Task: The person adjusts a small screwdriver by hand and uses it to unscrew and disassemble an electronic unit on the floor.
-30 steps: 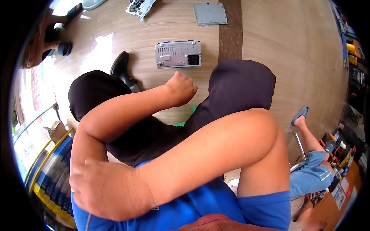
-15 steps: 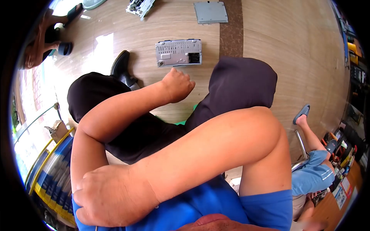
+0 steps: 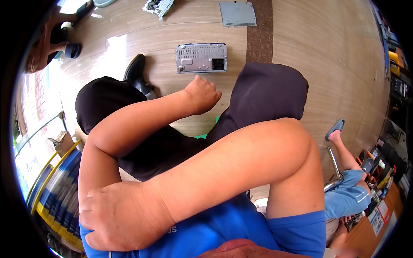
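Note:
My left hand [image 3: 203, 95] is curled into a loose fist between my knees, with nothing visible in it. Just beyond its knuckles, a silver metal-cased car stereo [image 3: 195, 60] rests on the tiled floor, vent slots and a black connector block showing. A gap separates the fist from the stereo. Across my chest lies my right forearm, and my right hand [image 3: 118, 217] is closed around my left upper arm near the blue sleeve. Farther out on the floor are a grey metal cover plate [image 3: 238, 14] and a disc-drive-like metal mechanism [image 3: 158, 7].
A black shoe [image 3: 135, 69] stands by my left knee. Another person's sandalled feet [image 3: 72, 50] are at upper left. To the right sits a person in blue shorts [image 3: 346, 198], beside a cluttered shelf of tools. A yellow-framed rack [image 3: 58, 193] is at lower left.
The view has shifted slightly. My left fist appears a little farther right. My right hand keeps its hold on my upper arm, and the parts on the floor lie as before.

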Motion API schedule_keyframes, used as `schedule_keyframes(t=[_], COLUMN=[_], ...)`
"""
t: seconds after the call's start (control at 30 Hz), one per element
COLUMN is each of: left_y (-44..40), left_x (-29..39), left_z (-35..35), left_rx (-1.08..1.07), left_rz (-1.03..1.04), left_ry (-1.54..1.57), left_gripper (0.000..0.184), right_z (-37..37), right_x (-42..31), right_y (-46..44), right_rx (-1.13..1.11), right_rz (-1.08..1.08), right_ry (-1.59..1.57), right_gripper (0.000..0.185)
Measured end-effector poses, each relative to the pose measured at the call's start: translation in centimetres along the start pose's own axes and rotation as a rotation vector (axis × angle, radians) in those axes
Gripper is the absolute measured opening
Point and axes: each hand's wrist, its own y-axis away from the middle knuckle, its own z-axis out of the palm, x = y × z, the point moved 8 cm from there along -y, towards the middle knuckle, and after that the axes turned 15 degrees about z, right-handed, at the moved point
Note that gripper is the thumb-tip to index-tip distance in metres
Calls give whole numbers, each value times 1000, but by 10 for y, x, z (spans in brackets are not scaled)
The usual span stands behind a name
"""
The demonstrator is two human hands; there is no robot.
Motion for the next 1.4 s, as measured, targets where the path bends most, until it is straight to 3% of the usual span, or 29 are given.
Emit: schedule_keyframes(t=[0.07,0.13,0.43,0.63,0.77,0.87,1.0,1.07,1.1,1.17,1.23,1.3,1.4], left_y=[1,1,5,7,10,13,16,20,22,33,39,49,64], left_x=[-1,-4,-7,-11,-7,-8,-10,-5,5,21,21,27,38], left_z=[0,-1,-7,-9,-14,-17,-21,-31,-40,-53,-51,-58,-66], left_rx=[5,11,56,59,96,116,57,48,86,179,202,202,208], left_rz=[0,2,-20,-34,-26,-30,-33,-48,-18,25,-7,-7,-11], left_ry=[3,5,-15,-7,-29,-31,65,133,58,-82,-70,-44,-73], left_gripper=[37,38,35,28,22,20,25,30,30,30,29,31,37], right_z=[4,-11,0,0,-1,2,-22,-72,-98,-195,-260,-296,-343], right_x=[3,4,14,4,14,22,47,82,106,140,182,199,261], right_y=[0,2,3,3,5,8,3,-7,-2,18,54,87,164], right_rx=[-31,196,-58,186,88,27,291,255,383,425,794,784,770], right_rz=[2,-111,89,-123,-17,-62,-90,124,159,530,800,881,1050], right_ry=[-32,-119,-88,-191,-157,0,404,378,499,469,371,680,656], right_gripper=[28,27,22,22,20,18,19,14,17,21,25,21,24])
